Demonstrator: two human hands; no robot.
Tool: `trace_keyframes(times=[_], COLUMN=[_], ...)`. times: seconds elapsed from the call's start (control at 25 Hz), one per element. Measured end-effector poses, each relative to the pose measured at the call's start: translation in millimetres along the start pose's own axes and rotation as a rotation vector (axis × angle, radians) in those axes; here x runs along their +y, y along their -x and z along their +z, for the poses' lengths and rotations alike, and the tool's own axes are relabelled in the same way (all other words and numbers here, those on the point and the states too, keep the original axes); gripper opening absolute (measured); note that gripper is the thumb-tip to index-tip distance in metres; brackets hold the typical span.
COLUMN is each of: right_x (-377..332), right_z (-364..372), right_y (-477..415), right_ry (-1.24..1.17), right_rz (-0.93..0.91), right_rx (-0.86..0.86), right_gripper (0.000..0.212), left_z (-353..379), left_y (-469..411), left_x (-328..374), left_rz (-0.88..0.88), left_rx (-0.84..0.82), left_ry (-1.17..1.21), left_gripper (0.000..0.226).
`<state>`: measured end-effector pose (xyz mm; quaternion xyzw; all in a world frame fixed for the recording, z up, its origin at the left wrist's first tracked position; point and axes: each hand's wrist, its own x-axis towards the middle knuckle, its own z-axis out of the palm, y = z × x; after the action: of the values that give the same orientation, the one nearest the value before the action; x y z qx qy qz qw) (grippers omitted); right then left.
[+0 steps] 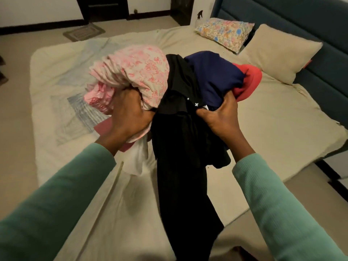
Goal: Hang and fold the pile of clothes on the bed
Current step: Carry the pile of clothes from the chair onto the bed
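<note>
I hold a bundle of clothes up over the bed (282, 113). My left hand (128, 117) grips the left side of the bundle, under a pink floral garment (139, 70). My right hand (220, 117) grips the right side, at a navy garment (214, 76) and a red one (250, 80). A black garment (184, 147) hangs down long from the middle between my hands. A white piece (138, 159) dangles below my left wrist. Both arms wear green sleeves.
A floral pillow (224, 32) and a plain beige pillow (278, 53) lie at the bed's head, against a dark teal headboard (301, 17). A small mat (83, 32) lies on the floor beyond the bed. A pale patterned quilt (62, 87) covers the bed's left part.
</note>
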<state>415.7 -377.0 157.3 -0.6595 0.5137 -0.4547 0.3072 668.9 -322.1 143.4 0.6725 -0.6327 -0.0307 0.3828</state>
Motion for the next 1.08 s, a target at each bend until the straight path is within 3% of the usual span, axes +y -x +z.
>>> trace_keyframes(times=[0.12, 0.24, 0.32, 0.44, 0.52, 0.6, 0.72, 0.88, 0.92, 1.08], right_x=[68.9, 161.9, 225.8, 310.1, 349.2, 368.1, 367.3, 335.1, 323.9, 267.3], right_z=[4.7, 21.4, 36.4, 46.9, 48.5, 48.2, 53.0, 56.5, 59.0, 71.9], right_y=[-33.5, -34.5, -19.4, 19.2, 43.7, 56.8, 61.5, 63.5, 65.9, 84.2], right_ry=[0.029, 0.057, 0.115, 0.243, 0.332, 0.345, 0.301, 0.243, 0.227, 0.165], right_rz=[0.089, 0.263, 0.456, 0.692, 0.726, 0.739, 0.707, 0.698, 0.687, 0.613], right_rx=[0.018, 0.044, -0.021, -0.297, -0.445, -0.471, -0.445, -0.321, -0.282, -0.191], right_gripper=[0.06, 0.056, 0.055, 0.04, 0.031, 0.034, 0.033, 0.016, 0.022, 0.075], left_z=[66.8, 158.3, 222.9, 295.7, 320.6, 331.4, 332.5, 302.2, 288.6, 224.6], left_y=[-24.0, -18.5, -0.3, 38.7, 64.5, 85.5, 107.4, 120.0, 123.2, 142.5], left_x=[-22.8, -47.6, -53.4, -56.3, -63.1, -67.5, -66.9, -67.0, -66.8, -65.1], left_rz=[0.043, 0.041, -0.052, -0.116, -0.174, -0.237, -0.3, -0.39, -0.412, -0.44], left_rx=[-0.013, -0.034, -0.205, -0.599, -0.867, -0.979, -0.932, -0.836, -0.784, -0.501], left_ry=[-0.214, -0.231, -0.19, -0.085, -0.034, -0.02, 0.004, 0.126, 0.161, 0.217], left_gripper=[0.036, 0.048, 0.067, 0.084, 0.098, 0.103, 0.103, 0.099, 0.095, 0.086])
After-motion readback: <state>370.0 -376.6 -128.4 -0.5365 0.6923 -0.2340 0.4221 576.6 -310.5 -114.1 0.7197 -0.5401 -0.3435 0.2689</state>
